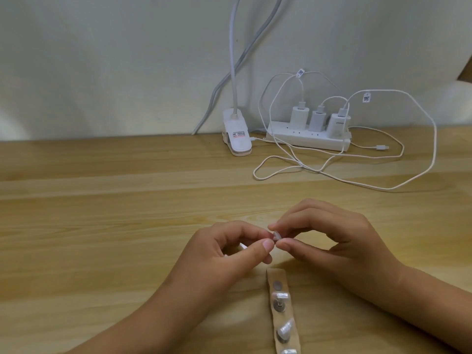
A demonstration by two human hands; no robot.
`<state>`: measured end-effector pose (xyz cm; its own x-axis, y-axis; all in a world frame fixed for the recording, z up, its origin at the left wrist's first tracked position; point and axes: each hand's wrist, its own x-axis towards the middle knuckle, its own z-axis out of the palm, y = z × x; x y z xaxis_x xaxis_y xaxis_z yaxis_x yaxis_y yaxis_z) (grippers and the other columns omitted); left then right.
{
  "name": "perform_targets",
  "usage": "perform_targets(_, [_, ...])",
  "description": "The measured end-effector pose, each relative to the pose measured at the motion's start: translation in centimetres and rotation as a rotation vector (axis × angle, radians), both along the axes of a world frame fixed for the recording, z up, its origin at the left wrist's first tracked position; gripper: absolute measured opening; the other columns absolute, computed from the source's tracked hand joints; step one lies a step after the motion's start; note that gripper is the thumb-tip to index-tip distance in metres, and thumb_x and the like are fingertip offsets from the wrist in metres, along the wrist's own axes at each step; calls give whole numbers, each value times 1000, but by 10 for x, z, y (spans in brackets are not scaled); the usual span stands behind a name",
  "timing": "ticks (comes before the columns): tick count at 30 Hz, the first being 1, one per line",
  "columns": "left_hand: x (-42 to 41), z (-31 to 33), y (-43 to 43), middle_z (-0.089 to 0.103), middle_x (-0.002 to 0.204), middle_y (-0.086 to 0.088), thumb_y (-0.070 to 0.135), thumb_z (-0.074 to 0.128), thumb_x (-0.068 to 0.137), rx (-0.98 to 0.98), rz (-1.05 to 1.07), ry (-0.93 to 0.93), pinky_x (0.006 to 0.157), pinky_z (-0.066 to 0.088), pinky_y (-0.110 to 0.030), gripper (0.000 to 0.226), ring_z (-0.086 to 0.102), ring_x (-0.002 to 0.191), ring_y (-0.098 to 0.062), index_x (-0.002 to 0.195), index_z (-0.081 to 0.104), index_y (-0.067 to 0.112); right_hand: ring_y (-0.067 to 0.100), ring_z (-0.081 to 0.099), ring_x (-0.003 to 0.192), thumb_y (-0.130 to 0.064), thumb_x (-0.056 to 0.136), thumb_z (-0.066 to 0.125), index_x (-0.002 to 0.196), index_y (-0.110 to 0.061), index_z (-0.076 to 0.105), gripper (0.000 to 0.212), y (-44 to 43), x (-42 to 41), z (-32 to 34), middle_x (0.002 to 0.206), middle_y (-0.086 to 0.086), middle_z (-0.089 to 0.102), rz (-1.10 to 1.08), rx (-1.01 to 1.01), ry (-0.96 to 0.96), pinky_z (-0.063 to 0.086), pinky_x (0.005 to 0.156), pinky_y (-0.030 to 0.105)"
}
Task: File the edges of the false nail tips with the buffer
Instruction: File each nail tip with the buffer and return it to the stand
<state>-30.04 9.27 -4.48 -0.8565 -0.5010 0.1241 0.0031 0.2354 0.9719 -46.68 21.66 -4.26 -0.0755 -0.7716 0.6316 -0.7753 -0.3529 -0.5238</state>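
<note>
A small clear false nail tip (277,236) is pinched between the fingertips of both hands above the wooden table. My left hand (229,254) holds it from the left with thumb and forefinger; a pale object shows under its fingers, too hidden to identify. My right hand (327,236) pinches the tip from the right. Just below the hands lies a brown cardboard strip (277,275) carrying round metal studs and several clear nail tips (285,331). No buffer is plainly visible.
A white clip lamp base (237,135) stands at the back by the wall. To its right lies a white power strip (309,139) with three chargers, and white cables (357,172) loop over the table (102,226) behind the hands.
</note>
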Motion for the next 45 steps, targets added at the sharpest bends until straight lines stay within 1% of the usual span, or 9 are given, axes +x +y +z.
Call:
perform_targets(5, [0, 1, 1, 73, 79, 11, 60, 61, 67, -47, 8, -7, 92, 48, -45, 28, 64, 91, -22, 78, 74, 37, 6, 67, 85, -15, 85, 71, 95, -8, 73, 13, 0, 0, 0, 92, -1, 69, -2, -8, 38, 51, 77, 16])
perform_targets(8, [0, 1, 2, 73, 78, 11, 60, 60, 69, -49, 10, -14, 94, 48, -48, 28, 64, 91, -23, 80, 74, 38, 9, 68, 85, -19, 86, 74, 95, -10, 71, 13, 1, -1, 0, 91, -3, 69, 5, -14, -13, 53, 76, 17])
perform_targets(26, [2, -1, 1, 72, 85, 16, 52, 64, 73, -124, 4, -15, 85, 50, -36, 14, 64, 90, -10, 72, 73, 41, 6, 67, 86, -14, 86, 68, 95, -5, 76, 15, 0, 2, 0, 92, 0, 70, 4, -1, 67, 51, 78, 16])
perform_targets(32, [1, 0, 1, 73, 78, 12, 38, 62, 81, -62, -9, 13, 85, 47, -35, 13, 64, 89, -22, 80, 73, 32, 8, 67, 94, -18, 94, 64, 119, -9, 69, 28, 3, 3, -2, 104, 1, 70, -35, -18, 223, 53, 80, 21])
perform_targets(36, [1, -2, -1, 74, 80, 8, 41, 62, 79, -2, -1, 6, 92, 48, -34, 13, 66, 95, -15, 80, 74, 35, 13, 68, 99, -19, 97, 56, 125, -7, 64, 32, 3, 3, 2, 112, 4, 69, -31, -19, 339, 55, 82, 26])
perform_targets(39, [1, 0, -1, 74, 81, 5, 39, 63, 80, 38, -2, 22, 86, 49, -21, 14, 68, 90, -9, 84, 74, 32, 15, 69, 99, -28, 100, 51, 129, -12, 61, 34, 2, 3, 1, 115, 4, 69, -68, -19, 417, 57, 77, 30])
perform_targets(41, [0, 4, 1, 74, 81, 6, 41, 70, 84, 93, -1, 50, 79, 47, -12, 12, 67, 86, -3, 86, 74, 30, 12, 64, 110, -35, 99, 52, 136, -21, 56, 39, 2, 2, 0, 127, -1, 64, -62, 30, 322, 54, 85, 27])
perform_targets(43, [0, 4, 1, 74, 81, 8, 42, 68, 78, 151, 21, 81, 75, 44, -6, 15, 66, 83, 2, 85, 75, 31, 9, 57, 121, -37, 94, 62, 144, -31, 43, 54, 1, -5, 3, 136, -7, 56, -44, 118, 37, 46, 97, 19])
perform_targets(45, [0, 3, 0, 74, 79, 8, 45, 66, 72, 165, 46, 99, 74, 43, -5, 22, 65, 83, 3, 87, 76, 32, 11, 55, 121, -35, 88, 67, 144, -36, 38, 64, 0, -16, 7, 130, -11, 58, -121, 125, -114, 43, 98, 19])
